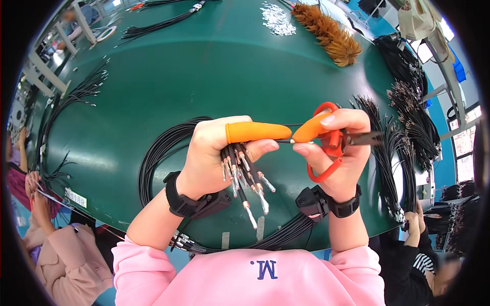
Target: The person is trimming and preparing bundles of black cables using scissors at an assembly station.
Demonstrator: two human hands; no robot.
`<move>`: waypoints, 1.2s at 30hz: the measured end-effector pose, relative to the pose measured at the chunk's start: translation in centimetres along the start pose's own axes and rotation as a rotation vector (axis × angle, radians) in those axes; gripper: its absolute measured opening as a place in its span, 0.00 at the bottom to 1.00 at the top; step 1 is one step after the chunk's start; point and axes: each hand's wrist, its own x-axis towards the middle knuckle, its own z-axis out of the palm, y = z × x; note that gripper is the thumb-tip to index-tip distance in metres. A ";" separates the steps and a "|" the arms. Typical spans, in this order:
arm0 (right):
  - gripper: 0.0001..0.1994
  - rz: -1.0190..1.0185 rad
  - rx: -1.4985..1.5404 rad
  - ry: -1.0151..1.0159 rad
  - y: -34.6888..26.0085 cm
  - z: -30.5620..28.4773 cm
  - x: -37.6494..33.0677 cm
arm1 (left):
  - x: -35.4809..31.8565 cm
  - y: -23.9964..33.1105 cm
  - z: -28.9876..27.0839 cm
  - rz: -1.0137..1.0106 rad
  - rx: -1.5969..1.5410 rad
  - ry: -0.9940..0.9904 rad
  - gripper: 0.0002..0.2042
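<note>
My left hand [206, 153], an orange finger cot on its index finger, is closed round several black cables [168, 153]. Their stripped ends [250, 188], with copper and silvery tips, fan out below the palm. Between its index finger and thumb runs one single black cable [283, 141]. Close against that cable's pale tip, my right hand [339, 168] pinches with its thumb and a finger in another orange cot. Red-handled scissors [334, 143] are tucked in the right hand, their dark blades pointing right. Whether the right fingertips grip the tip itself is hard to see.
Coiled black cable [286, 232] curves round in front of me on the green table [178, 76]. Cable bundles [403, 112] lie along the right edge and at left [71, 97]. Small white pieces [278, 19] and a brown feather duster [326, 33] lie at the back. People work at both sides.
</note>
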 end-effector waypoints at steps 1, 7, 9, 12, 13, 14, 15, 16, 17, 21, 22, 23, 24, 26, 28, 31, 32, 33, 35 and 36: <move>0.21 0.064 0.042 0.030 -0.1 -0.1 -0.2 | 0.0 0.0 0.1 0.014 0.009 0.011 0.09; 0.27 0.215 -0.277 -0.103 0.2 -3.6 -1.6 | -0.3 -0.1 -0.1 -0.055 0.001 0.036 0.10; 0.30 0.109 -0.543 -0.236 0.4 -3.0 -1.5 | -0.3 -0.6 -0.3 0.040 0.043 -0.022 0.12; 0.30 0.033 -0.609 -0.315 0.3 -1.7 -1.0 | -0.2 -0.1 0.1 -0.013 -0.012 -0.008 0.13; 0.30 0.038 -0.613 -0.316 0.3 -1.6 -0.8 | -0.2 -0.1 0.1 -0.014 -0.039 -0.006 0.13; 0.30 0.021 -0.603 -0.316 0.5 -1.3 -0.7 | -0.3 0.0 0.0 -0.018 -0.037 -0.005 0.13; 0.30 0.004 -0.594 -0.316 0.6 -1.0 -0.5 | -0.5 0.1 0.0 -0.031 -0.030 0.000 0.14; 0.30 0.007 -0.591 -0.318 0.8 -0.8 -0.3 | -0.6 0.2 0.0 -0.044 -0.024 0.005 0.14; 0.31 -0.038 -0.596 -0.329 0.9 -0.6 -0.1 | -0.7 0.3 0.2 -0.076 -0.049 0.033 0.14; 0.31 -0.104 -0.556 -0.354 0.9 0.0 0.4 | -0.4 0.0 -0.2 0.010 -0.046 -0.036 0.07; 0.31 -0.102 -0.554 -0.356 1.0 0.2 0.4 | -0.4 0.1 -0.3 0.006 -0.046 -0.034 0.07; 0.31 -0.113 -0.546 -0.351 1.0 0.2 0.5 | -0.4 0.2 -0.3 0.005 -0.028 -0.042 0.07; 0.31 -0.126 -0.538 -0.345 0.9 0.3 0.5 | -0.4 0.2 -0.3 0.004 -0.010 -0.050 0.07; 0.31 -0.123 -0.556 -0.363 0.9 0.2 0.5 | -0.6 0.2 0.0 -0.030 -0.026 -0.023 0.09; 0.31 -0.123 -0.576 -0.381 0.9 0.1 0.5 | -0.7 0.2 0.1 -0.062 -0.041 0.003 0.14; 0.30 -0.138 -0.592 -0.391 1.0 0.1 0.6 | -0.6 0.2 0.0 -0.082 -0.056 -0.005 0.13; 0.30 -0.139 -0.603 -0.392 1.0 0.1 0.6 | -0.5 0.1 -0.3 -0.043 -0.044 -0.038 0.09; 0.30 -0.140 -0.615 -0.393 1.0 0.2 0.6 | -0.4 0.0 -0.4 -0.004 -0.031 -0.071 0.06; 0.29 -0.143 -0.627 -0.401 1.0 0.2 0.7 | -0.5 -0.1 -0.4 -0.012 -0.046 -0.064 0.06; 0.29 -0.147 -0.637 -0.409 1.0 0.2 0.8 | -0.5 -0.2 -0.3 -0.020 -0.060 -0.058 0.06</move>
